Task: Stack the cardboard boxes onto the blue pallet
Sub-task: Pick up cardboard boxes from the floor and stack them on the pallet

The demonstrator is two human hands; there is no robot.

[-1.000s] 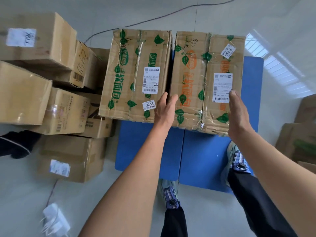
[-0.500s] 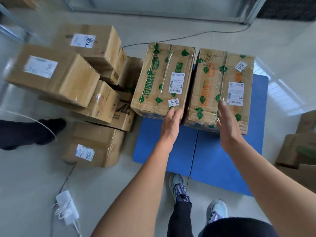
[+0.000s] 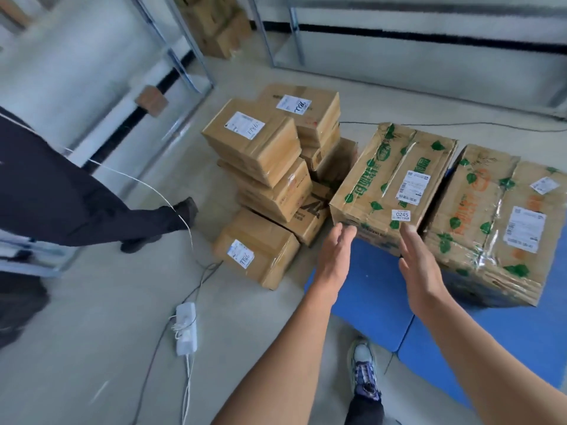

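**Op:** Where does the stack stand?

**Notes:** Two boxes are on the pallet, side by side at its far end. The green-print box is on the left and the orange-print box on the right, their long sides nearly touching. The green one looks to overhang the pallet's left edge. That's my read only, since the angle is steep.

**Op:** And my hands?

**Notes:** Both grips are released and hold nothing. Your left grip hovers at the green-print box's near-left corner, fingers straight. I cannot tell whether it makes contact. Your right grip is flat-palmed in front of that box's near face, toward its right end.

**Op:** What's left?

**Notes:** Most of it, by my read. A pile of plain boxes sits on the floor just left of the pallet, at least six and unevenly stacked. One low box lies nearest you. None of them is on the pallet yet. Its near half shows bare blue, so there's room for a near row before you start a second layer. More cartons sit far back by the shelving, too blurred to say whether they're yours.

**Op:** Hazards?

**Notes:** A power strip and its cords lie on the floor near the pile. Another person's leg is at left. Mind your footing when you turn.
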